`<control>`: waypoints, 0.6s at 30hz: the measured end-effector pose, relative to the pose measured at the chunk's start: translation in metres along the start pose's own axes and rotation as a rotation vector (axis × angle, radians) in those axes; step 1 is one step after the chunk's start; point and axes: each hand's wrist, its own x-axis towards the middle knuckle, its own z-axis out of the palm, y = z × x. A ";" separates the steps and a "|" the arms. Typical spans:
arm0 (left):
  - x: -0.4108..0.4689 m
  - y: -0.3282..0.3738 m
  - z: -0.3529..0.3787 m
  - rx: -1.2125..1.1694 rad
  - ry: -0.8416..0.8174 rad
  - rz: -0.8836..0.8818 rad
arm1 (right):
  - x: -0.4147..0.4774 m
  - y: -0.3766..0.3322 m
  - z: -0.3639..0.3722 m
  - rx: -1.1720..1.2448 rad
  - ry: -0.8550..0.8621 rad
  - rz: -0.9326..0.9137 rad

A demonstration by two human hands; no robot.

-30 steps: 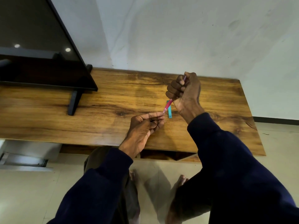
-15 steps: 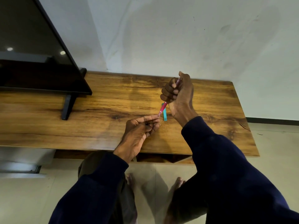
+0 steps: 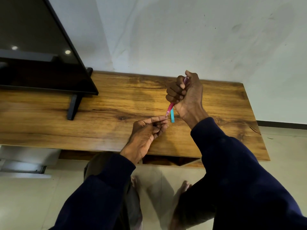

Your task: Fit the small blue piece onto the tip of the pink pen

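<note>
Little has moved: right hand still fists the pink pen (tip down), left hand pinching its tip.

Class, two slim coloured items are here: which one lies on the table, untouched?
The teal stick lies on the table; the pink pen is gripped by the right hand.

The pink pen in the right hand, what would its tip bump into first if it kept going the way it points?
The right hand grips the pink pen tip-down. Straight on, the tip would probably meet the left hand fingertips, which sit right at it, seemingly pinching something tiny. The wooden table lies beyond.
</note>
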 end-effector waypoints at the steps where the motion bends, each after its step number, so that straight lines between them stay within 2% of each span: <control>1: 0.000 0.000 0.000 0.001 -0.001 0.000 | 0.001 -0.001 0.000 0.020 0.003 0.000; 18: -0.002 0.001 0.002 -0.008 -0.005 0.012 | 0.001 0.001 -0.005 0.031 0.067 -0.027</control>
